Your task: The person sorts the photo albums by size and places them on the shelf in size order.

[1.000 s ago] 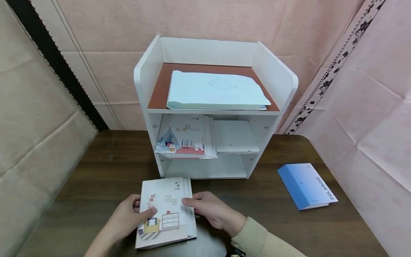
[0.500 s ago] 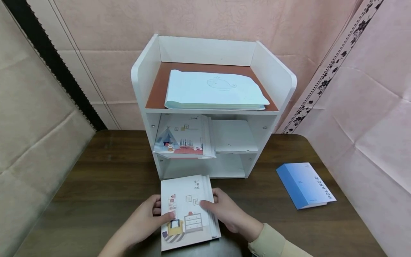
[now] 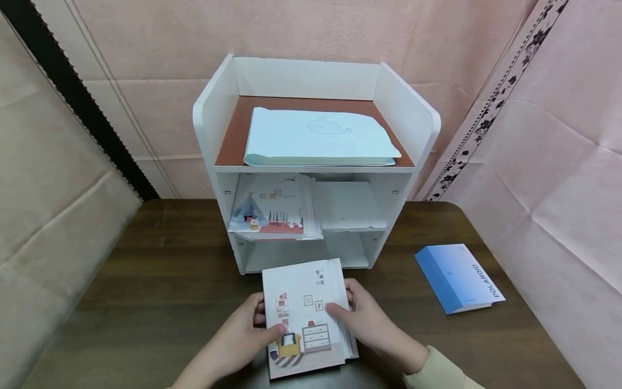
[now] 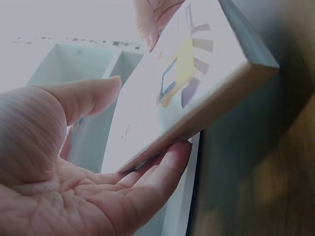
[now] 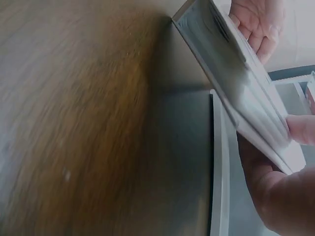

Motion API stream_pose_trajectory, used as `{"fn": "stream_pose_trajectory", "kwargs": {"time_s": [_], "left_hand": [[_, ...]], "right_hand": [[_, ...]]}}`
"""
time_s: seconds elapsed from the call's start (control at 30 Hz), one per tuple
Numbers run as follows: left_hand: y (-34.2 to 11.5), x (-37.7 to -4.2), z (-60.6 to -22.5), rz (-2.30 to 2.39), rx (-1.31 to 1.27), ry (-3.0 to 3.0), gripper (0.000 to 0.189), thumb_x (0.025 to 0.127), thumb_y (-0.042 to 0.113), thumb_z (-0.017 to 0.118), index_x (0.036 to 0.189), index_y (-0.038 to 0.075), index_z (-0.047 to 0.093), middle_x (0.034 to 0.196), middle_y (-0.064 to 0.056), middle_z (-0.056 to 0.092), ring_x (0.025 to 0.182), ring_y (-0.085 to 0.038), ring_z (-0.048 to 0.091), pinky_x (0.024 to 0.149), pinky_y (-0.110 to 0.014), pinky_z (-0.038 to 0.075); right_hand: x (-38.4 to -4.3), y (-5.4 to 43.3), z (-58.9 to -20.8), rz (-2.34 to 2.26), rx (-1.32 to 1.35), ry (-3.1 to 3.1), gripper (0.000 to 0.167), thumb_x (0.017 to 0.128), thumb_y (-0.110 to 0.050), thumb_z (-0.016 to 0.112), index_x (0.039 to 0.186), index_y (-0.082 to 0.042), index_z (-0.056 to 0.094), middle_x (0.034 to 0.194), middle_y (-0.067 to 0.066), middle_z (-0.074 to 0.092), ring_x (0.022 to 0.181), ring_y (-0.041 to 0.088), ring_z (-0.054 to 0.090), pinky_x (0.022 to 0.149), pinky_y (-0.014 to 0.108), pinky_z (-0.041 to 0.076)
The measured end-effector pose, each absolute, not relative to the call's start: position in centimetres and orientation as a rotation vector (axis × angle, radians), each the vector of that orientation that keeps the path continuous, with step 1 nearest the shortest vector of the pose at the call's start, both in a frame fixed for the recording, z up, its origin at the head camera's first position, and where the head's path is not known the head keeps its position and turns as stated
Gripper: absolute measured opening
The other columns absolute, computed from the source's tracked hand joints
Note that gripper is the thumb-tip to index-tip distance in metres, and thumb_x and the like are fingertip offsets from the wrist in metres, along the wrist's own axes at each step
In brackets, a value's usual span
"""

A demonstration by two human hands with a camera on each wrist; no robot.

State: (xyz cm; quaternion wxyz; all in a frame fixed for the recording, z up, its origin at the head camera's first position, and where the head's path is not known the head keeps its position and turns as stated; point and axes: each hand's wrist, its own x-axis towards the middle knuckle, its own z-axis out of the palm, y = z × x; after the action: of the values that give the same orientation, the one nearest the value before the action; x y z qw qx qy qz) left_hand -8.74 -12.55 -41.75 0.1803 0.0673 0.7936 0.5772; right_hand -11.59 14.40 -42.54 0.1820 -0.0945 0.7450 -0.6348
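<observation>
Left hand point(image 3: 245, 335) and right hand point(image 3: 369, 319) grip opposite sides of a white illustrated book point(image 3: 301, 302), thumbs over the cover. Book tilted, apparently off the counter point(image 3: 146, 302), at the near side of a white shelf unit point(image 3: 412, 119).

Risk: right-edge layers sit staggered; a slack right thumb could let them slide or fan. Far edge near the unit's base; pushing farther while low could knock it.

Beyond: similar books point(image 3: 272, 210) take the middle shelf's left, seemingly jutting out, an obstacle there. Whale-drawn sheets point(image 3: 316, 138) on top. Blue POLAROID book point(image 3: 461, 278) far right, well apart.
</observation>
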Motion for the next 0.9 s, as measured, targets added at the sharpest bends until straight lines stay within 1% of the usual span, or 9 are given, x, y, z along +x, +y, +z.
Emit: {"fn": "stream_pose_trajectory", "kwargs": {"time_s": [0.07, 0.2, 0.4, 0.5, 0.67, 0.8, 0.9], "left_hand": [[-12.0, -8.6, -41.7, 1.66, 0.226, 2.212, 0.071, 0.086, 0.03, 0.075, 0.137, -0.002, 0.038, 0.121, -0.013, 0.054, 0.104, -0.023, 0.059, 0.079, -0.031, 0.055], [-10.9, -8.5, -41.5, 1.694, 0.286, 2.198, 0.069, 0.088, 0.027, 0.074, 0.138, -0.002, 0.037, 0.119, -0.014, 0.053, 0.104, -0.024, 0.059, 0.079, -0.029, 0.054], [-9.3, -8.5, -40.9, 1.711, 0.303, 2.232, 0.072, 0.089, 0.025, 0.072, 0.144, 0.001, 0.032, 0.122, -0.013, 0.055, 0.108, -0.024, 0.058, 0.085, -0.033, 0.053], [-8.8, -8.5, -40.7, 1.733, 0.312, 2.255, 0.072, 0.089, 0.024, 0.072, 0.145, 0.004, 0.032, 0.126, -0.013, 0.054, 0.112, -0.024, 0.056, 0.087, -0.033, 0.052], [-7.8, -8.6, -40.8, 1.777, 0.341, 2.278, 0.072, 0.09, 0.021, 0.072, 0.148, 0.012, 0.031, 0.132, -0.007, 0.05, 0.114, -0.021, 0.054, 0.089, -0.028, 0.05], [-7.3, -8.5, -41.0, 1.797, 0.37, 2.306, 0.073, 0.09, 0.021, 0.072, 0.149, 0.017, 0.03, 0.128, -0.004, 0.052, 0.11, -0.019, 0.053, 0.088, -0.027, 0.05], [-7.0, -8.5, -41.3, 1.802, 0.371, 2.32, 0.071, 0.09, 0.023, 0.072, 0.148, 0.017, 0.033, 0.122, -0.003, 0.055, 0.107, -0.018, 0.055, 0.087, -0.027, 0.051]], "right_hand": [[-11.5, 15.2, -42.4, -1.791, -0.284, 2.124, 0.051, 0.096, -0.013, 0.063, 0.135, 0.003, 0.035, 0.118, 0.015, 0.063, 0.095, 0.026, 0.066, 0.074, 0.038, 0.056], [-11.3, 16.6, -42.3, -1.785, -0.312, 2.191, 0.051, 0.096, -0.014, 0.063, 0.136, 0.001, 0.035, 0.119, 0.016, 0.063, 0.094, 0.027, 0.067, 0.072, 0.036, 0.057], [-11.1, 18.0, -41.6, -1.83, -0.282, 2.265, 0.047, 0.095, -0.016, 0.064, 0.133, -0.006, 0.039, 0.119, 0.015, 0.064, 0.092, 0.028, 0.068, 0.071, 0.039, 0.057], [-11.2, 18.7, -41.3, -1.866, -0.261, 2.252, 0.047, 0.094, -0.019, 0.065, 0.133, -0.01, 0.04, 0.12, 0.013, 0.064, 0.094, 0.028, 0.068, 0.072, 0.041, 0.057], [-11.6, 19.7, -41.3, -1.941, -0.276, 2.199, 0.049, 0.094, -0.019, 0.065, 0.134, -0.013, 0.039, 0.123, 0.012, 0.062, 0.098, 0.03, 0.067, 0.075, 0.044, 0.056], [-11.7, 20.1, -41.2, -1.988, -0.302, 2.171, 0.05, 0.094, -0.018, 0.065, 0.136, -0.015, 0.037, 0.126, 0.012, 0.06, 0.1, 0.031, 0.066, 0.076, 0.045, 0.056], [-11.7, 20.2, -41.1, -2.01, -0.314, 2.166, 0.051, 0.094, -0.017, 0.065, 0.136, -0.016, 0.037, 0.127, 0.012, 0.06, 0.1, 0.031, 0.066, 0.077, 0.045, 0.056]]}}
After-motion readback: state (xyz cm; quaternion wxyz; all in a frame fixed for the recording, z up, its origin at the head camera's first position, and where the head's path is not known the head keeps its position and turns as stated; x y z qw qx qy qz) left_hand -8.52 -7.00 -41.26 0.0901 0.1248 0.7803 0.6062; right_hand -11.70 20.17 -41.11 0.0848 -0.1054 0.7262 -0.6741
